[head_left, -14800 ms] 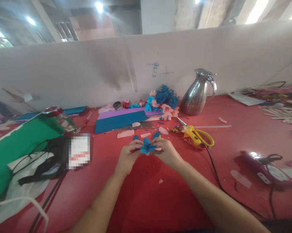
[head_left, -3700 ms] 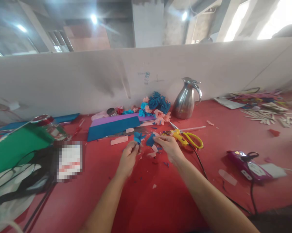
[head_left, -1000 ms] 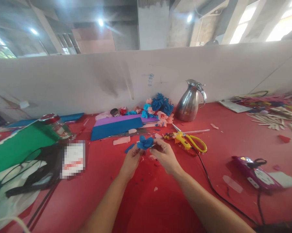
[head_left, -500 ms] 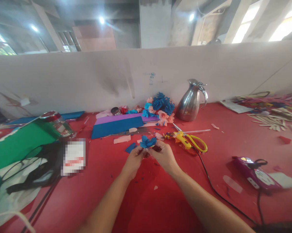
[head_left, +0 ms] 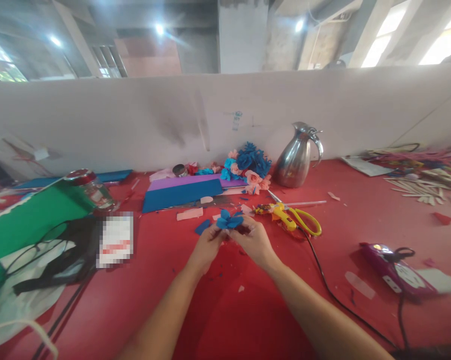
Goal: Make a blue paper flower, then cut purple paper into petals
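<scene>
The blue paper flower sits at the centre of my view, between the fingertips of both hands, and I take it as the middle of my clock, 12 being the far side. My left hand pinches it low from the 8 o'clock side; my right hand grips it from the 4 o'clock side, its fingers curled in. I see a loose blue petal at 9 o'clock, just beside the left fingertips on the red tabletop. At 3 o'clock I have a yellow glue gun and yellow-handled scissors lying together. A dark blue sheet lies at 10, a cluster of paper flowers at 1, and a steel jug stands upright at 2.
</scene>
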The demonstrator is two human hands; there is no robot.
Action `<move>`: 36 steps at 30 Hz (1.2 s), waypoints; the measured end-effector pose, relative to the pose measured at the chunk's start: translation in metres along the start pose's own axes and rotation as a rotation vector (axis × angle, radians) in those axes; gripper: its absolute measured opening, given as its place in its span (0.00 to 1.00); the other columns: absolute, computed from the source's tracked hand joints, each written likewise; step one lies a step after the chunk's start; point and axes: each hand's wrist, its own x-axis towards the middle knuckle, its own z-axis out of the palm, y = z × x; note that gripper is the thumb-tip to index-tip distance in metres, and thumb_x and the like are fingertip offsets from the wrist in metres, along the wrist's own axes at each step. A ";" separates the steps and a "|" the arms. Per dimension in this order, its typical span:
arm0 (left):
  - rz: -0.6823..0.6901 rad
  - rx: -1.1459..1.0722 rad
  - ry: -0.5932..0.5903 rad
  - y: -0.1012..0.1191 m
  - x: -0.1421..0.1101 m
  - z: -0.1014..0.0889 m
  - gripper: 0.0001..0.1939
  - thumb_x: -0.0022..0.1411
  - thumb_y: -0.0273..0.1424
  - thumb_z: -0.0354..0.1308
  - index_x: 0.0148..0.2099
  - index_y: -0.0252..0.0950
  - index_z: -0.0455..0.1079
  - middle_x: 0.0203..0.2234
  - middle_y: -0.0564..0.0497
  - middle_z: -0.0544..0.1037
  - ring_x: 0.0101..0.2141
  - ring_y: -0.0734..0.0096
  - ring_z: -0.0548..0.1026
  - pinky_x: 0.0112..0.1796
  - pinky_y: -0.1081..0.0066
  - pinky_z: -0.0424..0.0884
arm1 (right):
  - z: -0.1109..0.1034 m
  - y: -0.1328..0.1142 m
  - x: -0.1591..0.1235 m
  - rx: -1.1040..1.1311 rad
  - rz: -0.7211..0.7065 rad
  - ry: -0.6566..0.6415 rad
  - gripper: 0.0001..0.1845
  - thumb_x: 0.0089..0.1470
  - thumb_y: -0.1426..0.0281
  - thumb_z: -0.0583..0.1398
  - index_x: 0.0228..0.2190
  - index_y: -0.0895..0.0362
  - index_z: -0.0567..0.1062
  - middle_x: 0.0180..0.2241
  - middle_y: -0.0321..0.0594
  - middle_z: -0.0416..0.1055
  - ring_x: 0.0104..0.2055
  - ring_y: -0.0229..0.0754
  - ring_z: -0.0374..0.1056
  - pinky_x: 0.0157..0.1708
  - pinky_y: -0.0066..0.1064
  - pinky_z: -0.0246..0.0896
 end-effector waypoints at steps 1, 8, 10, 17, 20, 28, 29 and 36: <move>0.009 0.009 -0.004 0.000 0.000 -0.001 0.16 0.55 0.43 0.60 0.37 0.35 0.76 0.28 0.50 0.76 0.31 0.68 0.68 0.38 0.68 0.64 | 0.000 -0.001 0.000 0.002 -0.006 0.002 0.04 0.45 0.71 0.61 0.26 0.55 0.77 0.30 0.38 0.72 0.31 0.40 0.66 0.33 0.30 0.61; 0.054 0.056 0.073 -0.005 0.004 -0.009 0.13 0.55 0.42 0.60 0.32 0.36 0.73 0.27 0.52 0.73 0.31 0.69 0.68 0.37 0.69 0.64 | -0.004 -0.014 -0.002 0.180 0.152 -0.012 0.10 0.41 0.72 0.56 0.28 0.56 0.76 0.25 0.34 0.70 0.27 0.37 0.63 0.27 0.27 0.57; 0.072 0.096 0.102 -0.003 0.006 -0.011 0.12 0.54 0.41 0.60 0.29 0.37 0.73 0.25 0.52 0.73 0.31 0.67 0.69 0.37 0.69 0.64 | -0.006 -0.016 -0.002 0.264 0.207 0.028 0.09 0.42 0.70 0.56 0.26 0.56 0.76 0.23 0.35 0.70 0.26 0.36 0.62 0.26 0.26 0.56; 0.072 0.150 0.134 0.004 0.006 -0.010 0.12 0.52 0.41 0.62 0.26 0.38 0.71 0.23 0.52 0.71 0.30 0.67 0.67 0.37 0.68 0.64 | -0.010 -0.020 0.001 0.336 0.235 0.136 0.11 0.43 0.61 0.64 0.25 0.57 0.76 0.19 0.32 0.67 0.22 0.34 0.59 0.24 0.26 0.52; 0.041 0.119 0.153 0.003 0.006 -0.010 0.14 0.52 0.43 0.61 0.26 0.37 0.70 0.24 0.52 0.71 0.29 0.69 0.66 0.36 0.70 0.63 | -0.011 -0.022 0.001 0.347 0.221 0.174 0.12 0.45 0.60 0.63 0.25 0.57 0.75 0.19 0.33 0.68 0.21 0.33 0.58 0.23 0.26 0.50; -0.088 -0.080 0.151 -0.002 0.007 -0.010 0.16 0.51 0.44 0.62 0.32 0.35 0.71 0.23 0.54 0.70 0.27 0.73 0.66 0.34 0.72 0.63 | -0.009 -0.015 0.002 0.321 0.291 0.213 0.17 0.44 0.56 0.63 0.20 0.57 0.71 0.16 0.30 0.62 0.19 0.32 0.54 0.20 0.26 0.47; -0.096 -0.090 0.144 -0.001 0.007 -0.009 0.16 0.51 0.44 0.62 0.32 0.35 0.71 0.24 0.54 0.69 0.27 0.73 0.66 0.33 0.73 0.63 | -0.007 -0.013 0.002 0.299 0.313 0.184 0.16 0.43 0.57 0.64 0.20 0.57 0.72 0.17 0.30 0.63 0.19 0.32 0.54 0.20 0.26 0.49; -0.015 0.052 0.079 0.001 0.002 0.002 0.15 0.57 0.42 0.58 0.30 0.34 0.70 0.21 0.55 0.67 0.23 0.76 0.62 0.28 0.74 0.59 | 0.001 -0.006 -0.001 0.270 0.363 0.098 0.13 0.37 0.62 0.67 0.26 0.57 0.77 0.26 0.38 0.75 0.30 0.40 0.69 0.27 0.28 0.61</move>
